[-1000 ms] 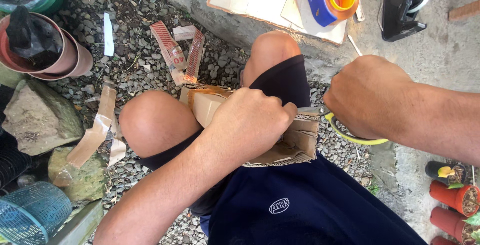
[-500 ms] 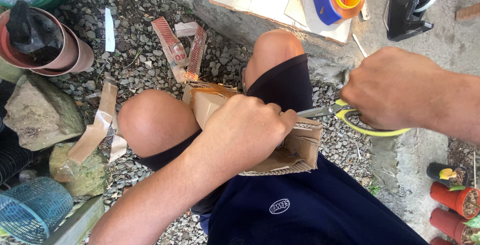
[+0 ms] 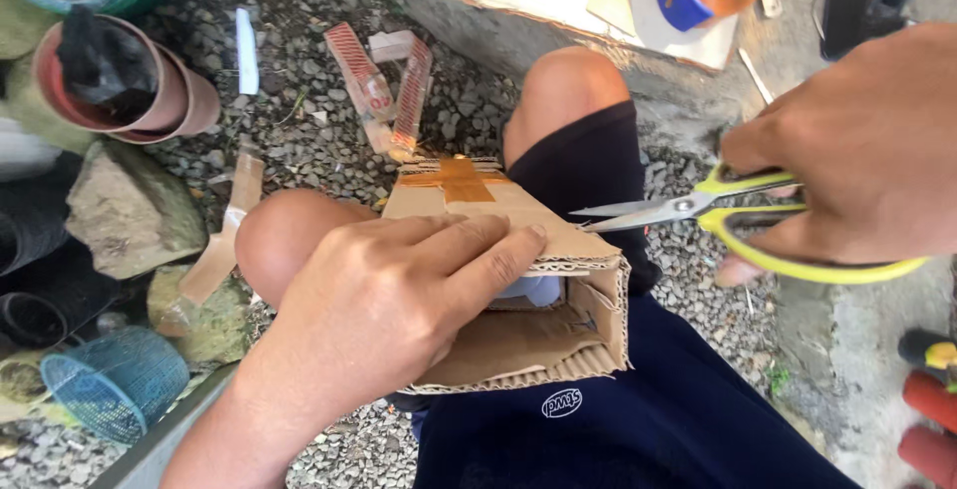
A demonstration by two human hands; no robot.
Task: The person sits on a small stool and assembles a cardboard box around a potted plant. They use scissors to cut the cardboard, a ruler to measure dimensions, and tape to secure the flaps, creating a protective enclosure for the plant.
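The corrugated cardboard box (image 3: 518, 280) rests across the person's knees, pinned flat by the left hand (image 3: 399, 300). Right of the box, the right hand (image 3: 857, 150) grips yellow-handled scissors (image 3: 718, 220), blades barely parted (tips at the box's edge). A slip there could nick the left fingers (image 3: 488, 260).

Surface: grey gravel ground (image 3: 299, 120).
Landmark: large rock (image 3: 125, 212), resting on the gravel.
Above the rock: stacked terracotta pots (image 3: 150, 100).
Right of the rock: cardboard strips (image 3: 224, 240); farther right, red-striped scraps (image 3: 384, 85).
Below the rock: blue mesh basket (image 3: 115, 379).
Far right of the rock: concrete slab (image 3: 877, 349).
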